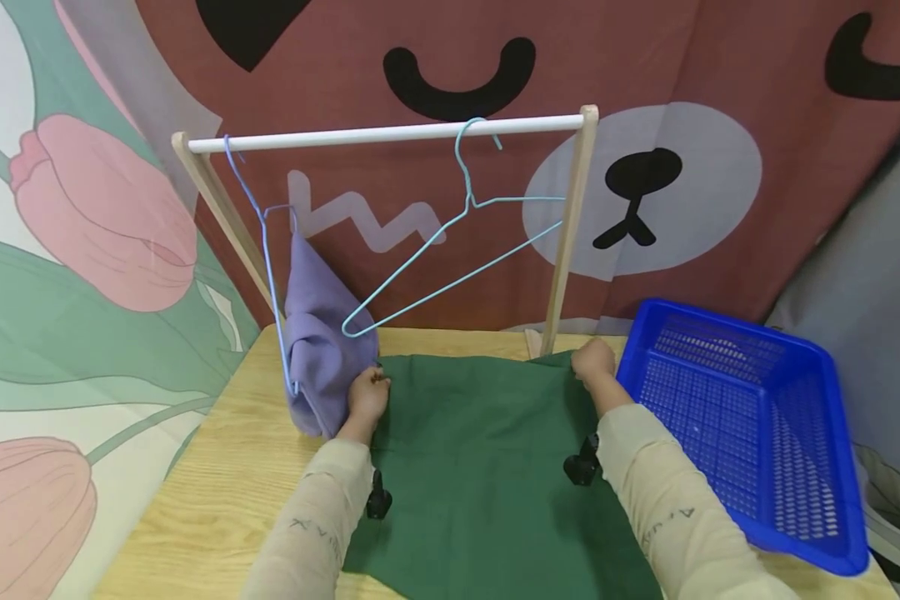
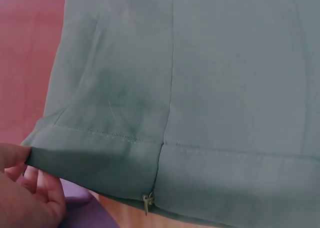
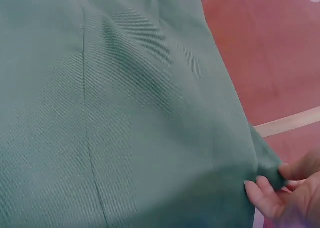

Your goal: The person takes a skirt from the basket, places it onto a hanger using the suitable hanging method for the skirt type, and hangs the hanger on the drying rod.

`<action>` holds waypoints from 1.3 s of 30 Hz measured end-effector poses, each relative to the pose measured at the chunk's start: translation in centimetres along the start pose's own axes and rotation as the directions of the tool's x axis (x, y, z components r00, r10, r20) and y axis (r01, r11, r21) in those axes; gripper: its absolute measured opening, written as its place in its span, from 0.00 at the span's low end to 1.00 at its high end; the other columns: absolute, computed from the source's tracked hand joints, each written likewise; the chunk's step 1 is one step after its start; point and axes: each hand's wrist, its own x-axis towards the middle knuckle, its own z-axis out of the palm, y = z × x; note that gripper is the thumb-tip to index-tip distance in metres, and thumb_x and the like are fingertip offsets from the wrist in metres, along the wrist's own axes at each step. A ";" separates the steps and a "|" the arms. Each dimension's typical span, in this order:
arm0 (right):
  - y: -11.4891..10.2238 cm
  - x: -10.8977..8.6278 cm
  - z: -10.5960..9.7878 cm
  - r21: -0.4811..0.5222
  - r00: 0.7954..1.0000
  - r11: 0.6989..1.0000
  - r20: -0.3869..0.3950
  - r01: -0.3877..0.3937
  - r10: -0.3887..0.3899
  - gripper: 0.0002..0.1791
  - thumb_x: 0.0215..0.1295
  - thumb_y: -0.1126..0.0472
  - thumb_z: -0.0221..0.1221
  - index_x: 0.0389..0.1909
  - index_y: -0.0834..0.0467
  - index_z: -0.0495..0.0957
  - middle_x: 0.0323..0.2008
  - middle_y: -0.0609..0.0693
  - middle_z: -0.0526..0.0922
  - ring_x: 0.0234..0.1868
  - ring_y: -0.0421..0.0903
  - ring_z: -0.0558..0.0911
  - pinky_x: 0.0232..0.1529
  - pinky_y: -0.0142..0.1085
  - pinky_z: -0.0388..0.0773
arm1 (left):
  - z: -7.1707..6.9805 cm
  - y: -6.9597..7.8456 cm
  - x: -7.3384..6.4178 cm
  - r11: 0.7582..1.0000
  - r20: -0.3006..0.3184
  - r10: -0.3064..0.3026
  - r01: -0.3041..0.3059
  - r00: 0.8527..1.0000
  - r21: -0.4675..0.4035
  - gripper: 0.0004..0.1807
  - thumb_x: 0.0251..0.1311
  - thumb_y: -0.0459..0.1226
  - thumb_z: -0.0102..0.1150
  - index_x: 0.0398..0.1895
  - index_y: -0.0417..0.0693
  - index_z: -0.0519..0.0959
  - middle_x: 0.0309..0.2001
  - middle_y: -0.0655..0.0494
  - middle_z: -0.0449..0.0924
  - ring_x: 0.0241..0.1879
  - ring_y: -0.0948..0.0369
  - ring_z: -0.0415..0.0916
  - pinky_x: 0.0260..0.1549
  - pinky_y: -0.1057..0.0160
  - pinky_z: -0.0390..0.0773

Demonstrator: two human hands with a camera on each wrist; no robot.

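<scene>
A green skirt (image 1: 480, 467) with a waistband and a small zipper pull (image 2: 147, 202) is spread between my two hands, over the wooden table. My left hand (image 1: 368, 395) pinches the waistband's left corner; in the left wrist view, thumb and fingers close on that edge. At the opposite upper corner, my right hand (image 1: 594, 363) pinches the fabric, and a small fold of it sticks out between the fingers (image 3: 262, 195). Beyond the skirt, a light blue hanger (image 1: 412, 258) hangs from the rack's white rail (image 1: 390, 133) with no garment on it.
A purple hanger (image 1: 266, 242) with purple cloth (image 1: 318, 333) hangs at the rack's left, close beside my left hand. One wooden rack post (image 1: 567, 242) stands just behind my right hand. A blue plastic basket (image 1: 832, 433) sits on the right of the table (image 1: 210, 483).
</scene>
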 end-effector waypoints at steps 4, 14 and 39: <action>-3.5 -2.7 -2.2 0.036 0.989 0.998 -0.143 -0.043 0.048 0.07 0.53 0.67 0.42 0.27 0.68 0.65 0.27 0.65 0.71 0.33 0.61 0.72 0.32 0.49 0.70 | 0.1 1.5 0.4 1.000 -0.008 0.022 -0.022 1.000 0.001 0.03 0.50 0.38 0.58 0.27 0.51 0.74 0.29 0.55 0.74 0.26 0.58 0.67 0.23 0.65 0.65; -6.8 -7.4 -1.8 0.159 0.979 0.986 -0.185 -0.051 0.081 0.09 0.59 0.68 0.39 0.35 0.70 0.63 0.37 0.67 0.65 0.41 0.61 0.66 0.42 0.49 0.64 | 10.7 -18.6 10.7 0.990 0.045 -0.020 0.014 0.999 0.143 0.10 0.50 0.48 0.55 0.38 0.68 0.75 0.32 0.64 0.75 0.31 0.59 0.71 0.28 0.58 0.70; -3.4 -18.5 2.4 -0.203 0.927 0.939 0.315 0.277 -0.205 0.25 0.55 0.60 0.55 0.51 0.71 0.66 0.50 0.70 0.64 0.53 0.64 0.59 0.51 0.52 0.59 | -11.7 15.7 -6.0 0.767 0.186 0.035 0.093 0.982 -0.634 0.16 0.62 0.40 0.42 0.42 0.35 0.69 0.42 0.43 0.75 0.41 0.57 0.72 0.41 0.64 0.70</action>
